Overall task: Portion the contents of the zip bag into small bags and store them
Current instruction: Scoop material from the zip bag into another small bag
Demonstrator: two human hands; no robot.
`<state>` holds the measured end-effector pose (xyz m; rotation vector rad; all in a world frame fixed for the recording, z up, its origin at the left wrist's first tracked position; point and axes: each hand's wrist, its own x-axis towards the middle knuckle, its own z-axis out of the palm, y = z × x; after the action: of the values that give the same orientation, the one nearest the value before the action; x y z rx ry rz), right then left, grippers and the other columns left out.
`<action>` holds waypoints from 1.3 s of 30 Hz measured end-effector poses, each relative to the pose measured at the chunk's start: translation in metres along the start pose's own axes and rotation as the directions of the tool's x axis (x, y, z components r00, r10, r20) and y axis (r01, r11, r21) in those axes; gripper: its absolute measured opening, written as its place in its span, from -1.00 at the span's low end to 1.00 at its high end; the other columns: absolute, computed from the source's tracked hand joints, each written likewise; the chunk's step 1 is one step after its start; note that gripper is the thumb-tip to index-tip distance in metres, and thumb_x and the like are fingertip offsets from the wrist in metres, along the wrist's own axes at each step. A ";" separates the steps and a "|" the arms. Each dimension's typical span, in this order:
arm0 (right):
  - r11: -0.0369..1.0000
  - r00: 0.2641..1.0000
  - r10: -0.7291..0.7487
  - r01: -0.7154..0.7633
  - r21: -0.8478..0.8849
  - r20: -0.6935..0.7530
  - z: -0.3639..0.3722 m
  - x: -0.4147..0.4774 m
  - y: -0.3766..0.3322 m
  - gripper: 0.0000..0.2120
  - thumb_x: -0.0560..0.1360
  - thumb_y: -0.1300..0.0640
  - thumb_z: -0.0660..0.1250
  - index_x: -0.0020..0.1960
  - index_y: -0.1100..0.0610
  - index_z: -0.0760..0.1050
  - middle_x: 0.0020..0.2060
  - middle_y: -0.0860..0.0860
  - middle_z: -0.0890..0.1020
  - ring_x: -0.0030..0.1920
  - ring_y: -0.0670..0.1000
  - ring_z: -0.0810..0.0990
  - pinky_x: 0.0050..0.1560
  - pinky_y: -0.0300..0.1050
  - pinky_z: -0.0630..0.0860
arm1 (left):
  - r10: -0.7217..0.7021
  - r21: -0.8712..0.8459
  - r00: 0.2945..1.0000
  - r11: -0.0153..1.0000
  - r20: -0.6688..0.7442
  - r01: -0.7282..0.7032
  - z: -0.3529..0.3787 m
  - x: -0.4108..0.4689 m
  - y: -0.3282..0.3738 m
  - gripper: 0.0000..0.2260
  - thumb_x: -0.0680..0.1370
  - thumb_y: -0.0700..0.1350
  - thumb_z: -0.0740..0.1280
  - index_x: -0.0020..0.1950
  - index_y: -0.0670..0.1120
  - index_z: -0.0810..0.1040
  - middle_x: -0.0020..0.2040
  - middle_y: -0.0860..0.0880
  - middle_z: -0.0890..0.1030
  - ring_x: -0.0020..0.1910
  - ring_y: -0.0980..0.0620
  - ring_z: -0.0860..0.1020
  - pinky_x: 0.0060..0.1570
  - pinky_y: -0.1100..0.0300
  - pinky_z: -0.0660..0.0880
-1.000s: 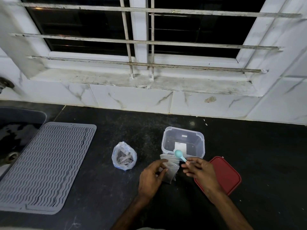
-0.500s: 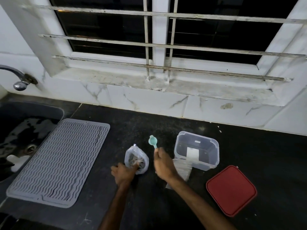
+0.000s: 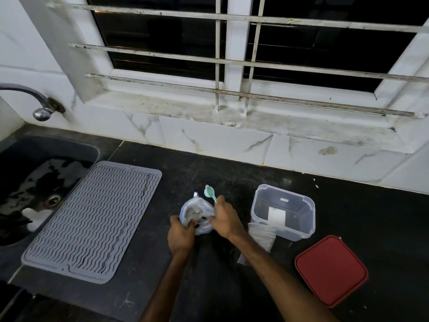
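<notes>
Zip bag (image 3: 197, 213) in left hand (image 3: 181, 237) between mat (image 3: 92, 219), container (image 3: 307, 231)

Nothing legible anywhere on the counter. White label (image 3: 276, 217) on the near wall of the clear container (image 3: 299, 233), toward the counter's right side: too small and washed out to read. Small white tag (image 3: 284, 200) on its far wall, equally unreadable.

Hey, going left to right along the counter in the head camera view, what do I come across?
From the left: sink → grey drying mat → zip bag gripped by the left hand → clear container → red lid. Left out for overlap: the teal spoon in the right hand, and the small bags.
</notes>
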<state>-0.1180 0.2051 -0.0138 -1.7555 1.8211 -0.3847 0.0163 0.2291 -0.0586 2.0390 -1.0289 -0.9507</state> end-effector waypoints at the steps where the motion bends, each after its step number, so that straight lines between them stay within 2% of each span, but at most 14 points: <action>1: 1.000 1.000 -0.007 0.007 0.000 -0.011 -0.003 0.001 0.000 -0.73 0.52 0.17 0.34 0.11 0.18 0.29 0.01 0.13 0.60 -0.01 0.16 0.64 -0.14 -0.07 0.48 | -0.027 0.014 1.000 1.000 -0.013 0.028 0.000 0.000 0.003 -0.69 0.50 -0.03 0.42 0.08 -0.10 0.37 -0.14 -0.03 0.55 -0.15 -0.10 0.55 -0.18 0.10 0.43; 4: 0.998 0.999 -0.029 0.029 -0.053 0.014 -0.009 0.002 -0.001 -0.71 0.52 0.16 0.34 0.13 0.18 0.28 0.02 0.14 0.61 0.00 0.17 0.63 -0.12 -0.02 0.49 | -0.036 -0.008 0.999 0.999 -0.015 0.036 -0.001 0.001 0.009 -0.64 0.50 0.00 0.42 0.18 -0.13 0.41 -0.07 -0.03 0.55 -0.06 -0.09 0.57 -0.11 0.10 0.44; 6: 0.993 0.998 -0.051 0.053 -0.101 0.022 -0.012 0.003 0.001 -0.68 0.53 0.15 0.35 0.17 0.19 0.28 0.03 0.16 0.61 0.02 0.18 0.63 -0.05 0.03 0.53 | 0.103 -0.106 0.992 0.990 0.072 -0.095 -0.001 0.004 0.007 -0.64 0.48 0.07 0.40 0.15 -0.13 0.53 -0.04 -0.01 0.63 -0.02 -0.06 0.63 -0.08 0.06 0.53; 8: 0.991 0.999 -0.051 0.053 -0.124 0.013 -0.016 0.003 0.004 -0.65 0.53 0.14 0.35 0.20 0.19 0.28 0.04 0.15 0.61 0.03 0.18 0.63 -0.01 0.05 0.56 | 0.199 -0.233 0.956 0.961 0.215 -0.147 -0.004 0.004 0.009 -0.57 0.37 0.21 0.38 0.03 -0.09 0.63 -0.14 -0.04 0.70 -0.12 0.00 0.68 -0.19 0.09 0.60; 10: 0.993 0.999 -0.043 0.042 -0.109 -0.002 -0.021 0.004 0.006 -0.64 0.52 0.12 0.36 0.20 0.19 0.28 0.04 0.16 0.61 0.03 0.18 0.63 0.00 0.07 0.57 | 0.220 -0.309 0.927 0.943 0.303 -0.123 -0.006 0.005 0.011 -0.59 0.35 0.22 0.41 -0.05 -0.09 0.65 -0.21 -0.07 0.71 -0.19 -0.03 0.68 -0.31 0.15 0.59; 12: 0.998 0.999 -0.043 0.043 -0.054 -0.011 -0.023 0.004 0.006 -0.66 0.52 0.11 0.36 0.16 0.21 0.30 0.02 0.17 0.61 0.00 0.19 0.63 -0.03 0.07 0.57 | 0.232 -0.344 0.933 0.930 0.276 -0.130 -0.005 0.006 0.012 -0.65 0.41 0.18 0.43 -0.06 -0.10 0.66 -0.19 -0.08 0.72 -0.15 -0.08 0.70 -0.24 0.09 0.61; 14: 0.999 0.999 -0.042 0.042 0.005 -0.025 -0.023 0.002 0.004 -0.68 0.51 0.13 0.37 0.13 0.20 0.31 0.00 0.15 0.60 -0.03 0.16 0.63 -0.08 0.04 0.57 | 0.261 -0.337 0.946 0.923 0.194 -0.185 -0.004 0.005 0.014 -0.58 0.39 0.27 0.39 -0.07 -0.07 0.67 -0.18 -0.06 0.72 -0.15 -0.03 0.70 -0.16 0.03 0.63; 16: 0.998 0.998 -0.039 0.041 0.046 -0.042 -0.020 0.000 0.002 -0.69 0.51 0.12 0.39 0.12 0.17 0.31 0.00 0.11 0.59 -0.05 0.11 0.63 -0.14 -0.05 0.54 | 0.269 -0.327 0.957 0.919 0.106 -0.222 -0.002 0.003 0.016 -0.58 0.38 0.29 0.36 -0.10 -0.06 0.66 -0.22 -0.04 0.71 -0.19 0.01 0.69 -0.19 0.06 0.61; 22: 0.978 0.999 0.024 -0.014 0.210 -0.047 -0.014 -0.001 0.001 -0.53 0.41 0.02 0.51 0.10 0.11 0.29 -0.08 -0.01 0.51 -0.08 -0.01 0.56 -0.14 -0.15 0.48 | 0.314 -0.434 0.947 0.846 -0.066 -0.311 -0.005 -0.008 0.026 -0.67 0.39 0.08 0.36 -0.01 -0.12 0.67 -0.19 -0.06 0.70 -0.17 0.00 0.67 -0.20 0.14 0.57; 26: 0.951 0.995 0.093 -0.077 0.301 -0.039 -0.013 0.001 0.000 -0.58 0.42 0.08 0.49 0.04 0.14 0.27 -0.14 0.00 0.48 -0.16 -0.02 0.51 -0.30 -0.26 0.38 | 0.294 -0.510 0.955 0.817 -0.032 -0.268 0.000 -0.006 0.021 -0.51 0.45 0.22 0.30 0.13 -0.15 0.60 -0.04 -0.15 0.68 -0.02 -0.14 0.65 -0.03 -0.06 0.59; 29: 0.963 0.995 0.078 -0.059 0.263 -0.063 -0.011 0.001 -0.002 -0.69 0.49 0.17 0.38 0.01 0.12 0.23 -0.16 -0.04 0.45 -0.15 -0.01 0.51 -0.27 -0.22 0.39 | 0.313 -0.531 0.945 0.819 0.096 -0.217 0.001 -0.008 0.021 -0.47 0.51 0.27 0.22 0.25 -0.11 0.54 0.09 -0.07 0.67 0.11 -0.07 0.64 0.11 -0.05 0.59; 31: 0.969 0.994 0.070 -0.047 0.241 -0.085 -0.010 0.000 -0.003 -0.70 0.50 0.20 0.35 0.00 0.09 0.21 -0.14 -0.04 0.45 -0.15 -0.02 0.50 -0.32 -0.28 0.34 | 0.367 -0.533 0.918 0.812 0.151 -0.237 -0.001 -0.012 0.028 -0.62 0.56 0.16 0.24 0.23 -0.06 0.54 0.08 -0.01 0.68 0.11 0.00 0.64 0.10 0.04 0.60; 33: 0.968 0.994 0.066 -0.043 0.246 -0.086 -0.012 0.000 -0.003 -0.68 0.48 0.22 0.36 0.00 0.08 0.20 -0.12 -0.01 0.46 -0.15 -0.01 0.50 -0.31 -0.26 0.32 | 0.406 -0.529 0.897 0.807 0.175 -0.262 -0.002 -0.011 0.032 -0.77 0.56 0.01 0.30 0.15 -0.06 0.58 0.03 -0.13 0.69 0.04 -0.09 0.66 0.03 0.00 0.62; 39: 0.970 0.999 0.037 -0.028 0.242 -0.032 -0.017 0.000 0.002 -0.63 0.47 0.13 0.44 0.02 0.12 0.23 -0.24 -0.13 0.38 -0.28 -0.16 0.42 -0.38 -0.35 0.32 | 0.266 -0.514 0.961 0.836 0.077 -0.190 0.000 0.003 0.020 -0.50 0.38 0.17 0.49 0.13 -0.14 0.54 0.01 -0.20 0.66 0.01 -0.20 0.66 0.02 -0.25 0.59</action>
<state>-0.1295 0.2022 -0.0011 -1.5592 1.7441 -0.6025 0.0098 0.2164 -0.0438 1.3975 -0.9489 -1.1138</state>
